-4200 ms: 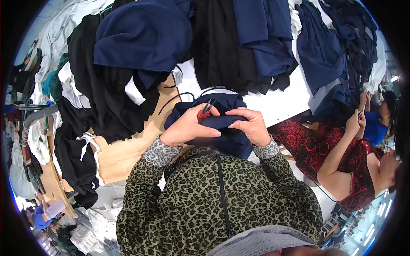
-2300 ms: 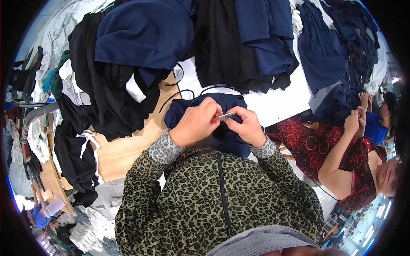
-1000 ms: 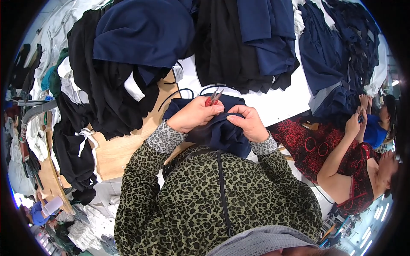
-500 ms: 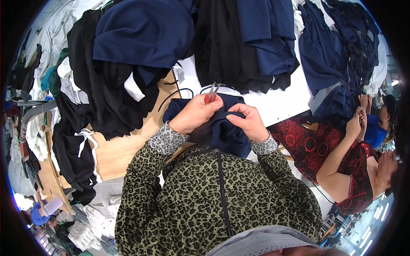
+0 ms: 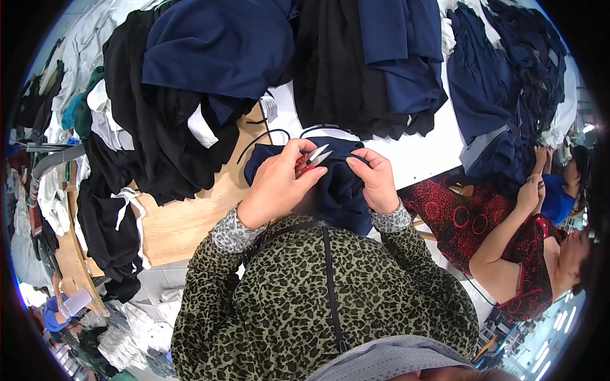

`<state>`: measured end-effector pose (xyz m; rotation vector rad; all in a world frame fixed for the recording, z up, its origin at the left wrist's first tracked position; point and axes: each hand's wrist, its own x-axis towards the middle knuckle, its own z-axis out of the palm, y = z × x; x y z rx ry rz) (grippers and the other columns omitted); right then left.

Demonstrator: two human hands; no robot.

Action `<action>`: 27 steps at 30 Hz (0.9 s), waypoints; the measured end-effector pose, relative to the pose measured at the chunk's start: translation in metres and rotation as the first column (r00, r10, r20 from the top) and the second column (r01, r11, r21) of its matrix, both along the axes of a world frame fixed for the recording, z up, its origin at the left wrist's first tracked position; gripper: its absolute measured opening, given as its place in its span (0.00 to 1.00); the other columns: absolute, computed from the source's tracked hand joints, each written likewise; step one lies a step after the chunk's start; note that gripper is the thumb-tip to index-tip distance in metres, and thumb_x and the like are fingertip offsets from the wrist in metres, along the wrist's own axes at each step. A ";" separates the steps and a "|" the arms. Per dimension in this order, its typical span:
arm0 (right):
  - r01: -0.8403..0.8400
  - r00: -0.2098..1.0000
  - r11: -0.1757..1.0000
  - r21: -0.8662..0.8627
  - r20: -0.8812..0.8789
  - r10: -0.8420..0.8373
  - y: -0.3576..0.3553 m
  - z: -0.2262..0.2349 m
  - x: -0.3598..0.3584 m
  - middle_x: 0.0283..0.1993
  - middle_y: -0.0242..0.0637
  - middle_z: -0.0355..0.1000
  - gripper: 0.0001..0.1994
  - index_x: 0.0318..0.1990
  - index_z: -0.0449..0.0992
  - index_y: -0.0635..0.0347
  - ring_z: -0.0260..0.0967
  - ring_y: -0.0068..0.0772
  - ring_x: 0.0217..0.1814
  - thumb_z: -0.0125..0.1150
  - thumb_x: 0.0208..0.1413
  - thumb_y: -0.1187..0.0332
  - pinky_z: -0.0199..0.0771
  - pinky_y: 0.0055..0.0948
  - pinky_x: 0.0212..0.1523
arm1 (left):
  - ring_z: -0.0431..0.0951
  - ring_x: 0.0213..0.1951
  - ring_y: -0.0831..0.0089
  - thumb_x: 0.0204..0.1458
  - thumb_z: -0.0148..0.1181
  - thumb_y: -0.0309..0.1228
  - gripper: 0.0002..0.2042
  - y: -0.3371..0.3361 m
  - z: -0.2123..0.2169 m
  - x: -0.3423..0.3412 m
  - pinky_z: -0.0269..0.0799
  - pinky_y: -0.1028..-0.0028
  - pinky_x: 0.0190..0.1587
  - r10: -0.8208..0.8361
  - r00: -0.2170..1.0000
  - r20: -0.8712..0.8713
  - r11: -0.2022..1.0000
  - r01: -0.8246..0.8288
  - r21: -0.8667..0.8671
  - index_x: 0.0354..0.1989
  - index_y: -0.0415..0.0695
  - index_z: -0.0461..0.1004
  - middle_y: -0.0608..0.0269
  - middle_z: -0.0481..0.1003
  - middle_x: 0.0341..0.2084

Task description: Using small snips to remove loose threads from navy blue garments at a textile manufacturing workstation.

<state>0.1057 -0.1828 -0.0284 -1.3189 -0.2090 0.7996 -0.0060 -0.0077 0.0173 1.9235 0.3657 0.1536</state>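
Note:
In my left hand [image 5: 274,184] is a pair of red-handled thread snips [image 5: 319,154], its two pale blades apart and pointing right over the cloth. My right hand [image 5: 380,180] pinches a fold of a navy garment [image 5: 343,206] between thumb and fingers. Bunched up, the garment lies at the table's near edge against my body, under both hands. The blade tips are a short way left of my right fingertips. I cannot tell whether a thread lies between the blades.
Heaped black garments [image 5: 171,146] and a navy piece [image 5: 219,51] cover the table's far left. More black and navy cloth [image 5: 394,82] hangs over the white tabletop [image 5: 422,149]. A thin black cord [image 5: 254,141] curves beyond my hands. At right, a co-worker in red-patterned black [image 5: 467,219] sits close.
My left hand has turned and lowered slightly, so the snips now point right instead of up, with the blades spread wider. My right hand has shifted slightly right, still pinching the navy cloth.

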 end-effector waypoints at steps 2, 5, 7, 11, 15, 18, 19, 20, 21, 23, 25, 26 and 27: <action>-0.018 0.999 1.000 -0.018 0.041 0.019 -0.001 0.000 -0.001 0.33 0.27 0.71 0.06 0.37 0.73 0.67 0.64 0.12 0.35 0.58 0.53 0.75 0.64 0.13 0.38 | 0.76 0.29 0.63 0.46 0.63 0.32 0.15 0.002 -0.009 0.004 0.70 0.71 0.31 -0.007 1.000 0.019 1.000 0.006 0.030 0.39 0.40 0.69 0.54 0.75 0.27; -0.067 0.989 0.997 -0.050 0.126 0.073 -0.003 0.002 -0.003 0.32 0.26 0.70 0.06 0.36 0.73 0.67 0.63 0.12 0.34 0.59 0.52 0.75 0.64 0.13 0.37 | 0.76 0.27 0.66 0.46 0.63 0.31 0.10 0.007 -0.013 0.019 0.69 0.72 0.29 -0.025 0.992 0.127 0.998 0.017 0.067 0.33 0.38 0.72 0.56 0.74 0.27; -0.102 0.979 0.993 -0.062 0.172 0.112 -0.004 0.005 -0.001 0.32 0.25 0.70 0.06 0.36 0.73 0.67 0.63 0.12 0.34 0.59 0.52 0.75 0.64 0.13 0.36 | 0.74 0.27 0.73 0.46 0.63 0.28 0.11 0.010 -0.015 0.028 0.68 0.75 0.30 -0.240 0.966 0.100 0.970 0.233 0.072 0.36 0.37 0.74 0.59 0.74 0.27; -0.167 0.960 0.979 -0.115 0.207 0.188 -0.006 0.005 0.000 0.33 0.25 0.70 0.07 0.36 0.73 0.67 0.62 0.11 0.35 0.60 0.52 0.74 0.64 0.13 0.37 | 0.74 0.26 0.63 0.46 0.62 0.29 0.09 0.003 -0.023 0.032 0.68 0.70 0.30 -0.276 0.946 0.170 0.944 0.234 0.230 0.33 0.38 0.73 0.55 0.73 0.27; -0.185 0.982 0.981 -0.057 0.040 0.187 -0.008 0.005 0.003 0.34 0.25 0.71 0.06 0.36 0.73 0.67 0.63 0.11 0.35 0.60 0.51 0.75 0.64 0.13 0.37 | 0.69 0.24 0.78 0.52 0.56 0.30 0.09 0.000 -0.032 0.036 0.64 0.76 0.26 -0.207 0.978 0.039 0.909 0.206 -0.363 0.32 0.36 0.71 0.69 0.66 0.18; -0.176 0.984 0.984 -0.007 -0.034 0.176 -0.007 0.004 0.005 0.34 0.26 0.71 0.06 0.36 0.73 0.67 0.64 0.12 0.35 0.59 0.52 0.76 0.64 0.14 0.38 | 0.56 0.18 0.90 0.56 0.54 0.32 0.07 0.009 -0.029 0.035 0.51 0.85 0.20 -0.225 0.970 -0.098 0.681 0.085 -0.727 0.33 0.41 0.72 0.78 0.61 0.18; -0.176 0.984 0.984 -0.007 -0.035 0.176 -0.007 0.003 0.006 0.34 0.26 0.71 0.06 0.36 0.73 0.67 0.64 0.12 0.35 0.59 0.52 0.76 0.64 0.14 0.38 | 0.54 0.17 0.91 0.56 0.54 0.32 0.06 0.011 -0.027 0.035 0.49 0.87 0.19 -0.241 0.960 -0.141 0.595 0.031 -0.803 0.33 0.42 0.72 0.78 0.61 0.18; -0.182 0.982 0.983 -0.001 -0.059 0.182 -0.007 0.003 0.007 0.34 0.26 0.71 0.06 0.36 0.74 0.67 0.64 0.12 0.35 0.59 0.52 0.76 0.64 0.14 0.38 | 0.59 0.19 0.88 0.55 0.55 0.32 0.07 0.010 -0.025 0.036 0.55 0.84 0.21 -0.235 0.957 -0.170 0.731 0.059 -0.680 0.33 0.40 0.73 0.76 0.64 0.18; -0.191 0.978 0.982 0.005 -0.083 0.190 -0.007 0.003 0.007 0.34 0.27 0.71 0.06 0.37 0.74 0.66 0.64 0.12 0.35 0.59 0.52 0.76 0.64 0.14 0.38 | 0.61 0.20 0.86 0.55 0.55 0.31 0.08 0.005 -0.029 0.035 0.58 0.83 0.23 -0.213 0.977 -0.017 0.813 0.168 -0.558 0.32 0.38 0.73 0.74 0.66 0.19; -0.217 0.975 0.976 -0.012 -0.048 0.216 -0.002 0.003 0.007 0.34 0.26 0.71 0.06 0.37 0.74 0.66 0.64 0.12 0.35 0.59 0.52 0.76 0.64 0.13 0.38 | 0.68 0.26 0.80 0.53 0.56 0.29 0.09 0.002 -0.035 0.034 0.64 0.79 0.30 -0.254 0.946 0.202 0.960 0.271 -0.064 0.32 0.34 0.72 0.70 0.70 0.22; -0.234 0.972 0.972 -0.031 -0.012 0.233 -0.001 0.003 0.007 0.34 0.26 0.71 0.06 0.37 0.74 0.66 0.65 0.12 0.35 0.59 0.52 0.76 0.64 0.13 0.38 | 0.69 0.26 0.79 0.53 0.56 0.29 0.08 -0.001 -0.031 0.035 0.64 0.78 0.30 -0.235 0.960 0.150 0.970 0.241 -0.024 0.32 0.35 0.72 0.71 0.70 0.22; -0.212 0.977 0.977 -0.014 -0.024 0.211 -0.001 0.004 0.007 0.34 0.27 0.71 0.06 0.37 0.74 0.66 0.65 0.13 0.35 0.59 0.52 0.76 0.65 0.14 0.38 | 0.69 0.26 0.78 0.54 0.56 0.29 0.08 -0.002 -0.029 0.036 0.64 0.78 0.30 -0.212 0.972 0.098 0.977 0.211 0.019 0.32 0.35 0.72 0.71 0.69 0.21; -0.192 0.981 0.981 0.005 -0.034 0.192 0.000 0.005 0.007 0.35 0.27 0.71 0.06 0.37 0.74 0.66 0.65 0.13 0.35 0.59 0.52 0.75 0.65 0.14 0.38 | 0.65 0.21 0.81 0.55 0.54 0.30 0.07 -0.004 -0.033 0.038 0.61 0.80 0.25 -0.151 0.982 0.115 0.951 0.176 -0.253 0.33 0.37 0.71 0.73 0.66 0.18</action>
